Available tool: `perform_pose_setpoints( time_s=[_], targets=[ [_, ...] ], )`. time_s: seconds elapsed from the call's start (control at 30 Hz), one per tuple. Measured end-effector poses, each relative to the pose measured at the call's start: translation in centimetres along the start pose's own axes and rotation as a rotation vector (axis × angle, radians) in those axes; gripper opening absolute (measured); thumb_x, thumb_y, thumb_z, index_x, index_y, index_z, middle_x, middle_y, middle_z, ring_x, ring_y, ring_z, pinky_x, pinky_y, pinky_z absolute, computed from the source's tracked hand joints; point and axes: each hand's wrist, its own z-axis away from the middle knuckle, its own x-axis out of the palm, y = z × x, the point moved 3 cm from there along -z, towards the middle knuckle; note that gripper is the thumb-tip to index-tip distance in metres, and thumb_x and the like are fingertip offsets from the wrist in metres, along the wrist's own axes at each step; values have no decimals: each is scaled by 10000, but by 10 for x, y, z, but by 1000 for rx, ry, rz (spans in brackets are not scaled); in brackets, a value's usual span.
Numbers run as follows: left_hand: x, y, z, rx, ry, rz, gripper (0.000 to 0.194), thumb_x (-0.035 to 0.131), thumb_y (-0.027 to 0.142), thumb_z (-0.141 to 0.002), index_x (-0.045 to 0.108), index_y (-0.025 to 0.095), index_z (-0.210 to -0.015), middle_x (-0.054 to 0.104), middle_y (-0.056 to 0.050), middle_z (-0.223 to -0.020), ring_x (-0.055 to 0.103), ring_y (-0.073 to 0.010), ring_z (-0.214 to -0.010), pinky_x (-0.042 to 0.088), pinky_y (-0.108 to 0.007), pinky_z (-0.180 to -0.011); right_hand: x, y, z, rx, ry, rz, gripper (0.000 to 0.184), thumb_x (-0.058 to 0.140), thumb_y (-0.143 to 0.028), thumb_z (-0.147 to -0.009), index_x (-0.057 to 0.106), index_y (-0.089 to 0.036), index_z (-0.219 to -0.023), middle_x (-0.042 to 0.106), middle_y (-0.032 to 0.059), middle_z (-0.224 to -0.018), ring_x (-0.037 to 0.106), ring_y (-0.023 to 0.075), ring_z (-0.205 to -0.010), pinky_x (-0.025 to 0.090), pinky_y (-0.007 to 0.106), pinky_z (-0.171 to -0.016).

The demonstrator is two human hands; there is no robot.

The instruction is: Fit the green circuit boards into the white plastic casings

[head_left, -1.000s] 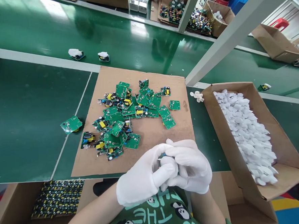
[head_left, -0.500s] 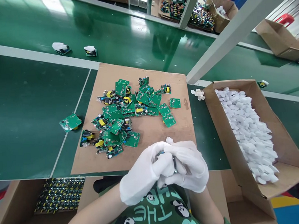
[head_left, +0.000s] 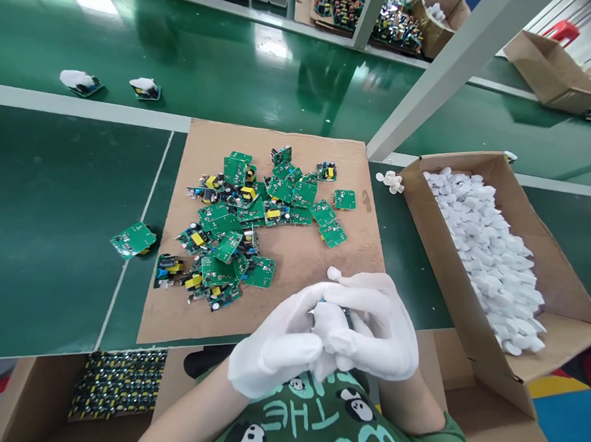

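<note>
Both hands wear white gloves and meet above the near edge of the cardboard sheet point(head_left: 311, 307). My left hand point(head_left: 278, 345) and my right hand point(head_left: 382, 329) are closed from both sides around a small circuit board point(head_left: 345, 314). Its dark parts show only in slivers between the fingers. A white pad point(head_left: 329, 319) lies over the board, and the fingers press around it. Beyond the hands, a heap of green circuit boards point(head_left: 221, 269) with yellow and black parts covers much of the sheet. A single circuit board point(head_left: 134, 240) rests left of the sheet.
On the right stands an open carton point(head_left: 433, 259) full of white pads point(head_left: 482, 256). Beside it are small whitish discs point(head_left: 392, 182). Two pad-topped boards point(head_left: 146, 88) sit on the green belt point(head_left: 205, 60). A grey post point(head_left: 446, 72) slants up at right. Boards fill a box point(head_left: 120, 382) below left.
The fingers have shifted around the board, and the white pad on it now shows between my hands. The two pad-topped boards on the belt have moved left.
</note>
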Motion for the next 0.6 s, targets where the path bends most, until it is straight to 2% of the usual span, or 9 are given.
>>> perform_pose_setpoints(
  time_s=[0.07, 0.1, 0.17, 0.27, 0.3, 0.37, 0.47, 0.53, 0.6],
  targets=[
    [2, 4, -2, 19, 79, -123, 254, 671, 390, -820, 523, 188, -781, 517, 19, -658, 449, -124, -614, 378, -265, -601, -2, 0, -7, -31, 44, -34, 312, 665, -274, -925, 567, -340, -1214, 695, 35, -1059, 679, 205, -864, 627, 428, -804],
    [4, 6, -3, -6, 112, -197, 206, 653, 326, -829, 510, 187, -780, 506, 26, -669, 431, -115, -615, 364, -258, -595, -2, 1, -9, -38, 16, -42, 311, 645, -325, -946, 561, -305, -1244, 696, 50, -1041, 674, 212, -872, 623, 420, -796],
    [7, 10, -4, -80, 157, -316, 135, 619, 237, -811, 498, 183, -785, 486, 30, -711, 403, -107, -633, 336, -247, -576, 0, 4, -10, -35, -118, -33, 331, 586, -403, -982, 569, -245, -1273, 689, 63, -994, 665, 219, -886, 610, 395, -786],
    [8, 17, -3, -143, 215, -423, 97, 579, 154, -763, 511, 175, -828, 482, 23, -788, 403, -113, -694, 343, -246, -607, -1, 7, -6, 8, -261, 22, 278, 560, -413, -995, 629, -244, -1205, 645, 60, -990, 645, 201, -886, 586, 387, -859],
    [8, 19, -3, -155, 203, -434, 124, 567, 128, -757, 522, 172, -864, 486, 22, -807, 409, -114, -707, 352, -245, -622, -3, 8, -5, 14, -255, 27, 256, 574, -401, -989, 637, -247, -1183, 629, 59, -1001, 638, 194, -889, 577, 388, -887],
    [9, 22, -1, -143, 108, -403, 180, 568, 119, -757, 530, 174, -924, 481, 28, -818, 415, -116, -716, 370, -248, -650, -7, 7, -5, -2, -229, 22, 264, 602, -398, -976, 626, -243, -1188, 611, 65, -1023, 633, 190, -907, 562, 390, -916],
    [12, 25, 2, -121, -45, -326, 104, 564, 191, -834, 518, 181, -927, 467, 42, -764, 412, -108, -656, 379, -247, -633, -12, 3, -11, -56, -228, 12, 364, 560, -503, -981, 606, -226, -1212, 617, 66, -1007, 641, 186, -893, 563, 362, -870],
    [13, 28, 2, -136, -54, -334, 25, 519, 196, -895, 526, 183, -915, 481, 40, -753, 421, -96, -613, 376, -235, -598, -14, 2, -15, -81, -199, 1, 422, 509, -561, -986, 608, -215, -1205, 621, 61, -976, 641, 181, -871, 568, 335, -819],
    [15, 28, 1, -153, -52, -350, 23, 516, 171, -906, 535, 183, -898, 492, 36, -759, 435, -86, -591, 376, -222, -569, -17, 2, -14, -87, -117, -25, 396, 532, -509, -992, 593, -192, -1222, 636, 66, -965, 651, 187, -887, 576, 329, -814]
  ],
)
